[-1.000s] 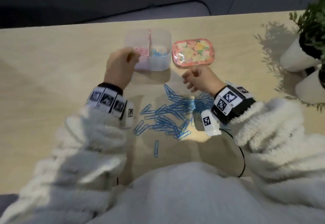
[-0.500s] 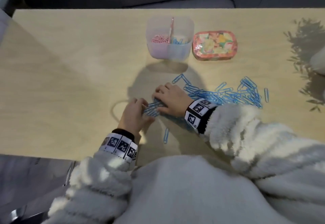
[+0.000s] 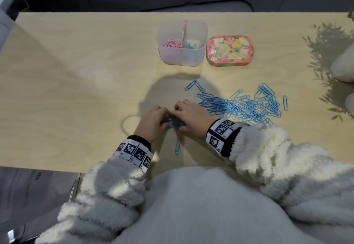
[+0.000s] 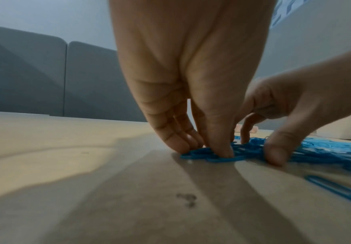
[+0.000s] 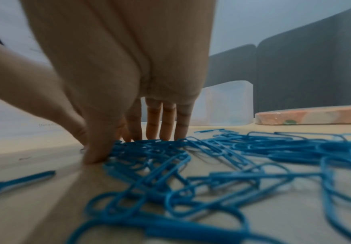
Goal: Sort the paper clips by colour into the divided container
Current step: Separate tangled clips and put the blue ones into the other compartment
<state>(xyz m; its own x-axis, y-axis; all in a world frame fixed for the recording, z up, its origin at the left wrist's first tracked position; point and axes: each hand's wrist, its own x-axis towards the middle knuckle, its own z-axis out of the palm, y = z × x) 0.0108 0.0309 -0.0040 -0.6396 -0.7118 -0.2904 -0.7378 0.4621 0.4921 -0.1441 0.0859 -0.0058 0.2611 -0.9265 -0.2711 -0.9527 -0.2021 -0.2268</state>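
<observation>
A loose pile of blue paper clips (image 3: 245, 105) lies on the wooden table, right of centre. My left hand (image 3: 155, 117) and right hand (image 3: 189, 115) meet at the pile's left end, fingertips down. Both pinch one small bunch of blue clips (image 3: 173, 123) between them. In the left wrist view my left hand's thumb and fingers (image 4: 222, 151) press on that bunch (image 4: 212, 158). The right wrist view has my right thumb and fingers (image 5: 166, 128) on either side of the clips (image 5: 191, 165). The clear divided container (image 3: 182, 57) stands further back, with pink clips (image 3: 171, 43) left of its divider and blue clips (image 3: 190, 46) right of it.
A flowered tin (image 3: 229, 49) sits right of the container. One lone blue clip (image 3: 177, 147) lies near the table's front edge, below my hands. White plant pots (image 3: 342, 67) stand at the far right. Bare table stretches to the left.
A second ago my left hand was at the container and my right hovered above the pile. Both have come down to the pile's left end and drawn together on a bunch of clips.
</observation>
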